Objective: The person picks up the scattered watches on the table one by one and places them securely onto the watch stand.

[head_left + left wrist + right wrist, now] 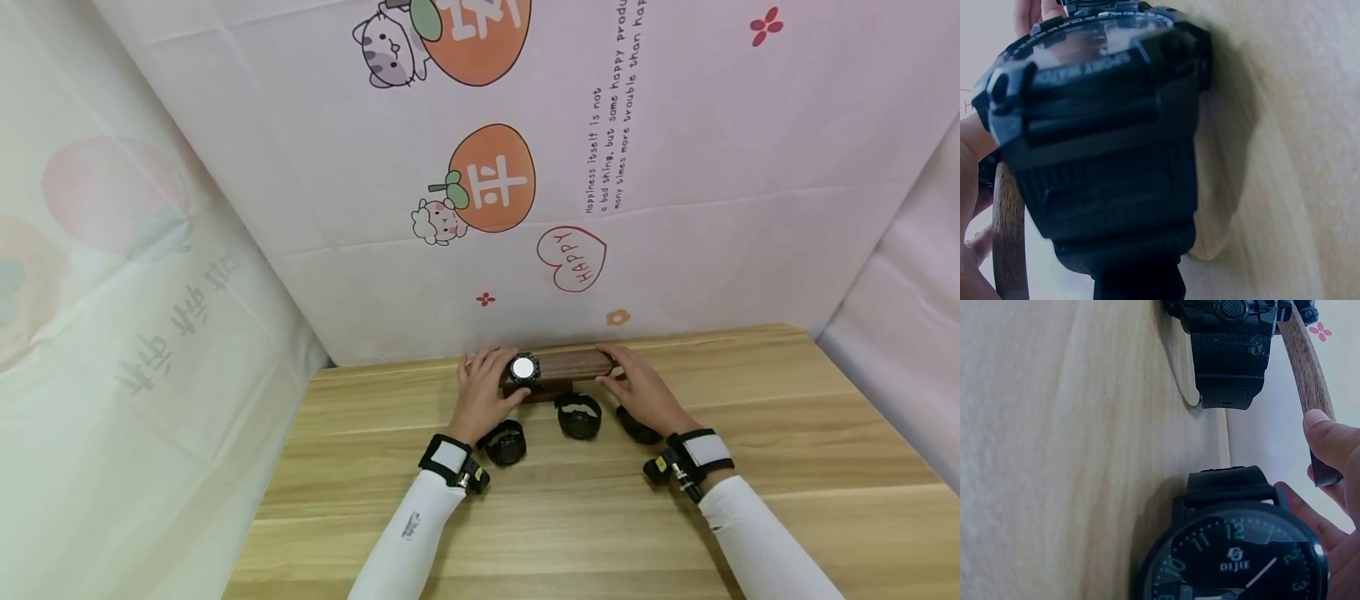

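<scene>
1. Table [570,525]: light wood grain, backed at 12 o'clock by white cloth [712,167] printed with orange fruit, cartoon animals, a red heart and English text. Further cloth was hung at 10 o'clock [225,358] and 2 o'clock [915,275].
2. Wooden stand [573,364]: dark, set near the table's 12 o'clock edge, bar laid roughly 9-to-3.
3. Bright-dialled watch [523,367]: carried on the bar, toward its 9 o'clock end, dial up.
4. Left hand [483,396]: reached in from 7 o'clock; watch on the bar was gripped, fingers on its far side, thumb on the near side.
5. Right hand [643,390]: reached in from 5 o'clock; the bar's 3 o'clock end was pinched between thumb and fingers.
6. Both forearms were covered by white sleeves [412,533]; black bands with small cameras were worn at the wrists.
7. Three black watches were left on the table, from stand centre: one at 7 o'clock [506,444], one at 5 [580,418], one at 4 [637,427]. The last was partly hidden by the right hand in the head view. Much of the left wrist view was blocked by the 7 o'clock one.
</scene>
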A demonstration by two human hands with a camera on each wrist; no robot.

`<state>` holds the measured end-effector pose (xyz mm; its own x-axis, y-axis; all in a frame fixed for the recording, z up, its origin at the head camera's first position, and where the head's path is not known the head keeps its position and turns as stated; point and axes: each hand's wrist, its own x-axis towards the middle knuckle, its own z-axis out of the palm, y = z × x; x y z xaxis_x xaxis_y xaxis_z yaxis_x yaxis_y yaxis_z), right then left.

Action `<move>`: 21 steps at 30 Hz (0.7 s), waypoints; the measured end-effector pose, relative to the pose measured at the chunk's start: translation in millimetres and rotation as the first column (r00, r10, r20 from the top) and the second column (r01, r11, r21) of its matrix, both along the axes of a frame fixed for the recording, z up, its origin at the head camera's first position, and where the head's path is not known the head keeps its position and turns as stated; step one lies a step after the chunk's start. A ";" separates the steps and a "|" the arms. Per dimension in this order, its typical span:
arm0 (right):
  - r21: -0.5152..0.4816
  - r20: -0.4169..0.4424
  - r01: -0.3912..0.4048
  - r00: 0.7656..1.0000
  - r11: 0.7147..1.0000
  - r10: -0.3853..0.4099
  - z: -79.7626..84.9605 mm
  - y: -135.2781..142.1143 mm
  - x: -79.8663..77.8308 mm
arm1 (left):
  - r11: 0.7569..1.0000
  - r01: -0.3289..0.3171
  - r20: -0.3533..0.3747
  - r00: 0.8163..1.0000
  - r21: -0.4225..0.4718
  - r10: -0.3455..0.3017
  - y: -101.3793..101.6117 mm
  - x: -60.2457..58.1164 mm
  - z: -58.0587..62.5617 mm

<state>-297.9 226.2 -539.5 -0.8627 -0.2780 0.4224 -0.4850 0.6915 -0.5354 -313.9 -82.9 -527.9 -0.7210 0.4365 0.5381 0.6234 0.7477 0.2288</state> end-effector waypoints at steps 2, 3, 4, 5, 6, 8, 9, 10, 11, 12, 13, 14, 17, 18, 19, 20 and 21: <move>-0.002 0.002 0.000 1.000 1.000 0.000 -0.4 0.1 -0.1 | 1.000 0.002 0.001 1.000 0.005 -0.002 0.5 0.3 -0.2; -0.002 0.003 0.000 1.000 1.000 0.000 -0.7 0.3 -0.2 | 1.000 0.001 -0.002 1.000 0.005 -0.001 0.8 0.3 -0.2; -0.002 0.005 0.002 1.000 1.000 -0.002 -1.0 0.4 -0.3 | 1.000 0.002 -0.003 1.000 0.007 -0.002 1.1 0.4 -0.3; -0.002 0.006 0.002 1.000 1.000 -0.002 -1.4 0.6 -0.4 | 1.000 0.003 -0.005 1.000 0.010 -0.003 1.3 0.6 -0.2; -0.002 0.008 0.002 1.000 1.000 -0.002 -1.7 0.8 -0.6 | 1.000 0.003 -0.009 1.000 0.009 -0.003 1.4 0.7 -0.2; -0.001 0.012 0.003 1.000 1.000 -0.003 -2.2 0.8 -0.9 | 1.000 0.000 -0.013 1.000 0.004 0.000 1.3 1.2 0.4; 0.001 0.013 0.004 1.000 1.000 -0.004 -2.3 0.8 -0.9 | 1.000 -0.003 -0.015 1.000 0.001 0.003 1.3 1.6 0.6; 0.002 0.013 0.005 1.000 1.000 -0.005 -2.3 0.7 -0.9 | 1.000 -0.003 -0.014 1.000 -0.001 0.003 1.1 1.9 0.9; 0.002 0.013 0.005 1.000 1.000 -0.005 -2.4 0.7 -1.0 | 1.000 -0.005 -0.012 1.000 -0.004 0.005 0.8 2.2 1.2; 0.003 0.011 0.005 1.000 1.000 -0.006 -2.3 0.5 -1.1 | 1.000 -0.007 -0.010 1.000 -0.007 0.007 0.6 2.6 1.3; 0.002 0.008 0.004 1.000 1.000 -0.004 -2.1 0.4 -1.2 | 1.000 -0.007 -0.008 1.000 -0.007 0.007 0.3 2.9 1.5; 0.002 0.006 0.002 1.000 1.000 -0.002 -2.0 0.3 -1.2 | 1.000 -0.006 -0.007 1.000 -0.005 0.006 -0.1 2.9 1.3; 0.000 -0.004 -0.003 1.000 1.000 0.003 -1.7 0.4 -1.5 | 1.000 0.000 0.000 1.000 0.002 0.000 -1.6 3.1 1.6; -0.001 -0.006 -0.004 1.000 1.000 0.004 -1.6 0.4 -1.6 | 1.000 0.004 0.003 1.000 0.009 -0.005 -2.1 3.2 1.7; -0.001 -0.007 -0.004 1.000 1.000 0.004 -1.6 0.3 -1.6 | 1.000 0.008 0.006 1.000 0.013 -0.008 -3.0 2.9 1.5; 0.000 -0.008 -0.004 1.000 1.000 0.004 -1.7 0.2 -1.6 | 1.000 0.012 0.014 1.000 0.017 -0.012 -3.7 2.9 1.5; 0.001 -0.008 -0.003 1.000 1.000 0.003 -1.8 0.2 -1.6 | 1.000 0.014 0.017 1.000 0.021 -0.015 -4.5 2.7 1.4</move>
<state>-299.5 226.4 -541.3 -0.8583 -0.2810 0.4294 -0.4916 0.6903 -0.5309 -311.2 -87.4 -526.5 -0.7238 0.4355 0.5352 0.6300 0.7335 0.2552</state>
